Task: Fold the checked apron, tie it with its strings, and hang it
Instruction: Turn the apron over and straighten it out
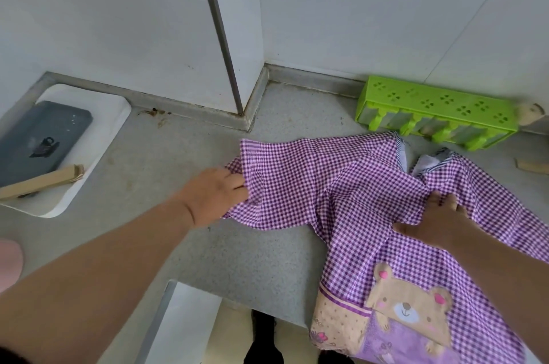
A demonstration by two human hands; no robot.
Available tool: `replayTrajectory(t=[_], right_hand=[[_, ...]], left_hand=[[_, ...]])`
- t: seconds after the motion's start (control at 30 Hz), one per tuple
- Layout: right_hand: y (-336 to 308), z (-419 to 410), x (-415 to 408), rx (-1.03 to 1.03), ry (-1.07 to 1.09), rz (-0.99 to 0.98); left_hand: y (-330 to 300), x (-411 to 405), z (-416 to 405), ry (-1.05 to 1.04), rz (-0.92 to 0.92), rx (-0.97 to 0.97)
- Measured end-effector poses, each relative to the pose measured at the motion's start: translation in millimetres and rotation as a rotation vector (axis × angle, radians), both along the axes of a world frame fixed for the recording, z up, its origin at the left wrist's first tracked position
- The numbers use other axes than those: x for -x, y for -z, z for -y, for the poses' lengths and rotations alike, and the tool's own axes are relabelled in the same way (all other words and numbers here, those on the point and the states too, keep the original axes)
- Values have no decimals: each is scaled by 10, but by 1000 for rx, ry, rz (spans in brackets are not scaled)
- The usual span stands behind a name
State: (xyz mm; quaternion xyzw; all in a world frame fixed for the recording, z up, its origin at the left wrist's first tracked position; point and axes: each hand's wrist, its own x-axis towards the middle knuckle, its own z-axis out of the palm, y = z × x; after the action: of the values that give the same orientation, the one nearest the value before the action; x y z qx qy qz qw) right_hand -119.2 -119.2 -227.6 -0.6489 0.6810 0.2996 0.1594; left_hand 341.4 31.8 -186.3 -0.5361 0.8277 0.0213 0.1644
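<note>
The purple-and-white checked apron (350, 185) lies spread on the grey counter (184, 155), with a bear picture on its lower part hanging over the front edge. My left hand (212, 197) grips the end of the apron's left sleeve-like flap, fingers closed on the cloth. My right hand (436, 224) rests flat on the middle of the apron just below its striped neck opening, fingers spread and pressing the cloth down. No strings are visible.
A green plastic rack (436, 112) lies against the back wall behind the apron. At the left a white tray (98, 131) holds a dark grey slab and a cardboard strip. A wall corner with a metal strip (225, 45) juts onto the counter.
</note>
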Motion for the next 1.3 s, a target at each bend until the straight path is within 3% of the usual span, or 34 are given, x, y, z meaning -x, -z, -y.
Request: replayTrajectory(t=[0.03,0.13,0.2,0.33,0.4,0.53,0.7,0.8,0.93,1.13,1.2,1.3], right_hand=[[-2,1,-1,-2,5,0],[-12,-1,-11,4,9,-4],[-14,6,-16,6,16,-4],[-10,5,-24,0,18,4],[-11,3,-32,0,14,8],[-42,-24,-10,15,18,31],[-150,-190,21,136,65,208],[-225,-491,10,236,-26,189],[-113,-868,31,40,-138,215],[-43,-718,126,-13,-198,204],[-80,-633,131,-23,-203,217],[-91,-539,153,-21,-194,228]], left_hand=[[-12,-54,11,-51,140,-66],[-61,-252,18,-480,457,-324],[4,-296,-12,-586,476,-343],[-104,150,-106,-294,1,-87],[-160,543,-102,-214,-126,-183],[121,1305,-115,-509,-272,-559],[621,1792,156,-927,-597,-678],[559,1971,147,-1062,-774,-525],[477,2030,153,-1123,-833,-440],[446,1995,221,-1506,-1161,-283],[434,1959,185,-1492,-1259,-359],[321,1942,78,-1251,-1186,-770]])
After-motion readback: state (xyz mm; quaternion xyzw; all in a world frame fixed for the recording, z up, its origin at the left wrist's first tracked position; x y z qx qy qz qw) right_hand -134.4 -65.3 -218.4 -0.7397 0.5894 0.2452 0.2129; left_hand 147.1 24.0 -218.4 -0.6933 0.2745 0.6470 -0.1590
